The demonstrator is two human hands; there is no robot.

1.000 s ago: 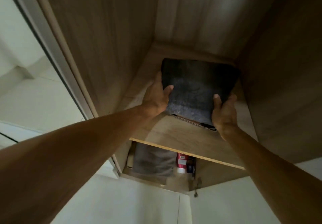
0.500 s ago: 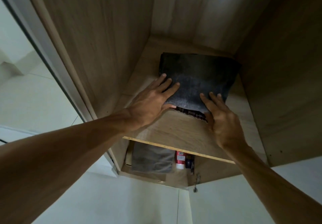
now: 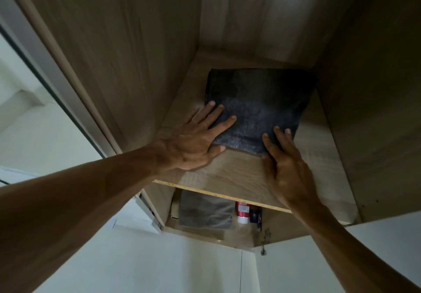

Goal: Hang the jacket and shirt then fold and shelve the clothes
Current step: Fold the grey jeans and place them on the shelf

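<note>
**Cloth on the upper shelf, one hand at each near corner**

At centre frame the cloth point(image 3: 262, 105) lies flat on the shelf point(image 3: 239, 174), set toward the back, with bare board before it. Its far right corner is near the right wall point(image 3: 376, 110), and a gap separates it from the left wall point(image 3: 114, 76). The left hand point(image 3: 191, 149) extends from lower left, its fingers point(image 3: 224, 121) flat on the cloth's near left corner and its thumb at the near edge. The right hand point(image 3: 289, 169) extends from lower right, its fingers point(image 3: 270, 142) on the near right corner. Below the shelf's front edge, at lower centre, a lower shelf point(image 3: 227, 235) holds a folded garment point(image 3: 205, 210) on the left, with a can point(image 3: 242, 210) just right of it.
</note>
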